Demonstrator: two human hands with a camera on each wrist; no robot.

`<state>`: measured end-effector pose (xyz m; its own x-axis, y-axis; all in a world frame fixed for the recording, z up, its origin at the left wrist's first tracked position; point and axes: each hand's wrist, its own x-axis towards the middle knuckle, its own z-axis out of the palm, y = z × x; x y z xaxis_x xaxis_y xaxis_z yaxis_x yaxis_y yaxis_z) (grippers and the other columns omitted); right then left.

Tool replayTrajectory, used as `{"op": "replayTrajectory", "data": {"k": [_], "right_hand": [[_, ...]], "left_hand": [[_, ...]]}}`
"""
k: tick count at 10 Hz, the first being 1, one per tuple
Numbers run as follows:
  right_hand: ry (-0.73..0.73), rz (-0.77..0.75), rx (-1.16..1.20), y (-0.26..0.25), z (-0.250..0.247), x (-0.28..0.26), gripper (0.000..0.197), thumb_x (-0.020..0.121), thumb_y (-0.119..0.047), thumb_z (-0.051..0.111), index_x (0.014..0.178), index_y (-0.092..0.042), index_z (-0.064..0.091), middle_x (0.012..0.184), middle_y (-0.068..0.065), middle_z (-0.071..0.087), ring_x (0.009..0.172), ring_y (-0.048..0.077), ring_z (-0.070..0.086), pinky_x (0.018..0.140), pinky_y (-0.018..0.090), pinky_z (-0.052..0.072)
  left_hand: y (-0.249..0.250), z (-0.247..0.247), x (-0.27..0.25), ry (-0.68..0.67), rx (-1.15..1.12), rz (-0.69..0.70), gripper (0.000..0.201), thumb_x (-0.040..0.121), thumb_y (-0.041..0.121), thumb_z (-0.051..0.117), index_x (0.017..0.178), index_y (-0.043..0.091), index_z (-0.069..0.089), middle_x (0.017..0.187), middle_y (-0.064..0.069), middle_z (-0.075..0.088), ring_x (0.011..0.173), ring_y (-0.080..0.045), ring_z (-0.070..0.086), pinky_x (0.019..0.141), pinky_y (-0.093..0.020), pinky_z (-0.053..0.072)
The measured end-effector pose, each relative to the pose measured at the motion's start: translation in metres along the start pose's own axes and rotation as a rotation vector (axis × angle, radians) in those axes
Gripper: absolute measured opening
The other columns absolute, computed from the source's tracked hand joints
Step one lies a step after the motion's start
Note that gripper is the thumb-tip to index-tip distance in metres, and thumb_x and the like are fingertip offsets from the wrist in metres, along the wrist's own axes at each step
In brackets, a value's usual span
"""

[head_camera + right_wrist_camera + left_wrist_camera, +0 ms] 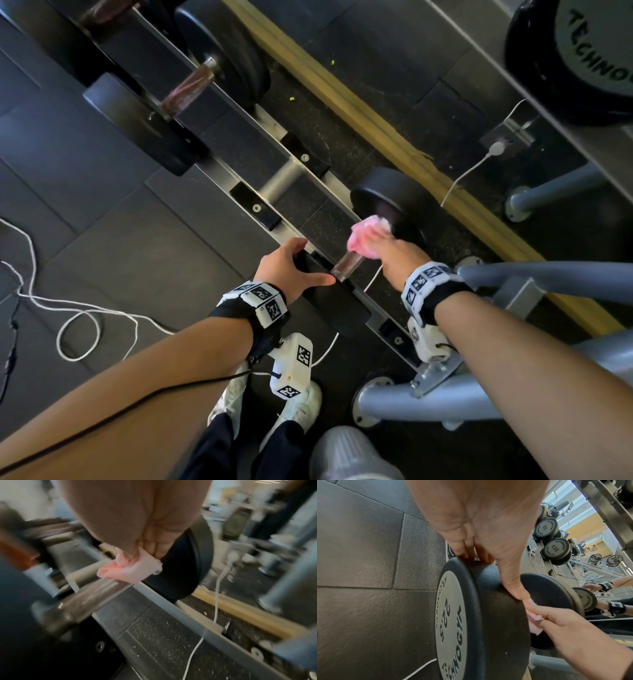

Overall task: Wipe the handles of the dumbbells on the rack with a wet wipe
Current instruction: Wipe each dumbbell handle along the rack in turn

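Dumbbell handle (346, 265), lying across the rails of the rack (269, 118), low down in front of the feet, with a round black end on each side.

Right hand (394, 253): grasping the pink wet wipe (363, 236), bunched up in the fingers and pressed onto the handle, close to the far end (380, 198). Bunched like that probably to get a thick, wet pad against the bar. Blurry in the right wrist view, so likely rubbing right now.

Left hand (287, 270): grasping the near end (479, 615), fingers over the top edge and thumb on the inner side. Likely there to keep the dumbbell from rolling or sliding on the rails during the rubbing.

Looks like the middle of the job: bare brown bar showing between wipe and near end, not yet covered.

Another dumbbell (186, 87) further along the rack, well apart, with nothing touching it. Probably next.

White cable (78, 308) loose on the floor near the feet. Could trip someone.
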<state>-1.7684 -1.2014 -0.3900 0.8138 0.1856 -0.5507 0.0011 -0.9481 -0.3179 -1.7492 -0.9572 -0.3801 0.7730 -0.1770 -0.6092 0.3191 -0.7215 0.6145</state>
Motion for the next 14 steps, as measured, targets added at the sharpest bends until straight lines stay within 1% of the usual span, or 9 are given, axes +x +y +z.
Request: {"op": "replayTrajectory", "data": {"k": [2,3,5,7,8,10,11,12,14], "right_hand": [[0.008,0.011,0.082,-0.02,0.028,-0.011,0.058,0.097,0.001,0.042,0.151,-0.018,0.037,0.163,0.004,0.023,0.149,0.03,0.023,0.119,0.04,0.021],[-0.079,0.021,0.184,-0.034,0.04,-0.017,0.046,0.103,-0.039,0.033,0.146,-0.028,0.047,0.156,0.005,0.039,0.14,0.032,0.04,0.118,0.039,0.028],[0.409,0.156,0.401,-0.025,0.006,-0.003,0.027,0.104,-0.037,0.041,0.125,-0.042,0.056,0.103,0.002,0.065,0.089,0.014,0.061,0.076,0.023,0.048],[-0.106,0.139,0.006,-0.029,0.02,0.026,0.074,0.091,-0.011,0.057,0.155,-0.021,0.021,0.157,0.009,0.025,0.149,0.026,0.016,0.122,0.031,0.01],[0.03,0.131,0.322,-0.027,0.038,-0.006,0.05,0.101,-0.011,0.048,0.14,-0.042,0.049,0.149,0.007,0.048,0.141,0.021,0.039,0.119,0.034,0.024],[0.269,0.09,0.595,-0.042,-0.003,-0.038,0.015,0.104,-0.023,0.042,0.099,-0.036,0.039,0.077,-0.013,0.054,0.067,-0.02,0.055,0.049,0.007,0.042],[0.277,0.048,0.686,-0.048,-0.019,-0.049,0.01,0.103,-0.023,0.044,0.096,-0.029,0.042,0.098,-0.004,0.066,0.087,-0.001,0.065,0.068,0.023,0.053],[0.296,0.035,0.91,-0.055,-0.031,-0.056,0.013,0.101,-0.016,0.051,0.093,-0.026,0.053,0.122,-0.004,0.066,0.115,0.005,0.062,0.095,0.028,0.051],[0.527,0.128,0.927,-0.044,-0.04,-0.057,0.008,0.092,-0.007,0.062,0.093,-0.016,0.062,0.09,-0.002,0.069,0.088,0.009,0.068,0.081,0.033,0.057]], "left_hand": [[0.001,-0.001,0.0,-0.003,0.011,0.002,0.095,0.058,0.054,0.087,0.141,0.033,0.044,0.138,0.012,0.055,0.126,-0.011,0.051,0.093,-0.019,0.034],[0.002,-0.001,-0.001,0.004,0.007,-0.005,0.096,0.058,0.053,0.087,0.141,0.033,0.044,0.138,0.012,0.055,0.126,-0.011,0.052,0.094,-0.019,0.035],[0.003,-0.002,-0.001,-0.026,-0.011,-0.015,0.097,0.058,0.053,0.087,0.142,0.035,0.042,0.139,0.012,0.054,0.125,-0.013,0.052,0.092,-0.022,0.037],[0.004,-0.003,-0.003,-0.025,-0.027,-0.012,0.098,0.058,0.053,0.087,0.142,0.034,0.041,0.138,0.012,0.054,0.125,-0.012,0.052,0.093,-0.02,0.035],[0.007,-0.004,-0.005,-0.03,-0.041,-0.005,0.096,0.06,0.049,0.088,0.142,0.036,0.039,0.14,0.012,0.053,0.126,-0.012,0.052,0.093,-0.02,0.036],[0.023,-0.011,-0.007,-0.111,-0.057,0.012,0.092,0.07,0.032,0.086,0.145,0.043,0.033,0.146,0.005,0.047,0.124,-0.016,0.052,0.091,-0.019,0.038],[0.04,-0.016,-0.007,-0.085,-0.04,0.118,0.075,0.075,0.038,0.081,0.139,0.043,0.043,0.147,0.007,0.045,0.113,-0.006,0.052,0.091,-0.013,0.037],[0.059,-0.018,-0.007,-0.104,-0.04,0.22,0.042,0.077,0.041,0.079,0.116,0.044,0.063,0.153,0.007,0.038,0.142,-0.018,0.032,0.116,-0.04,0.027],[0.069,-0.014,-0.003,-0.18,0.033,0.184,0.015,0.08,0.041,0.076,0.07,0.033,0.069,0.113,0.018,0.066,0.098,-0.001,0.057,0.069,-0.01,0.032]]}}
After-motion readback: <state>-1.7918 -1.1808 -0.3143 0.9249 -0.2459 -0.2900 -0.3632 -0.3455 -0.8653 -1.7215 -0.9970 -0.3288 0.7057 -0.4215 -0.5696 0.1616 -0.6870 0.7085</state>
